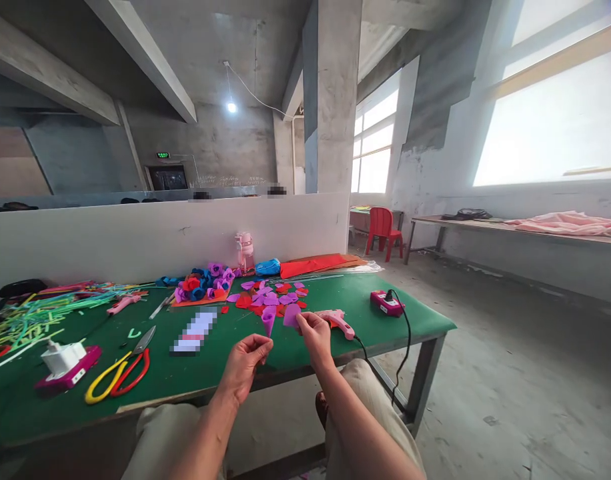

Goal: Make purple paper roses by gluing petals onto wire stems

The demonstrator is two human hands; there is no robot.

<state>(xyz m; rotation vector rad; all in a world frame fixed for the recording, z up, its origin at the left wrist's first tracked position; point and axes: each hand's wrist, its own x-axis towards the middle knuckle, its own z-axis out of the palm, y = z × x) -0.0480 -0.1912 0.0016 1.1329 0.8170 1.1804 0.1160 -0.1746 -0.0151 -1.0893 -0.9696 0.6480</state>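
Left hand (245, 363) pinches purple cone (268, 321), right hand (315, 337) petal (291, 315), beside glue gun (338, 323).

a pixelated patch (193, 332) hides part of the tabletop (185, 373); the tip of the purple cone (268, 319) is hidden in the left hand (245, 363); straws (30, 317) run off the left edge.

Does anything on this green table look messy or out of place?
Nothing looks damaged, but thin green and yellow strips sprawl tangled at the left, purple and red cut-out petals lie scattered mid-table, and the pink glue gun lies on its side near the front edge.
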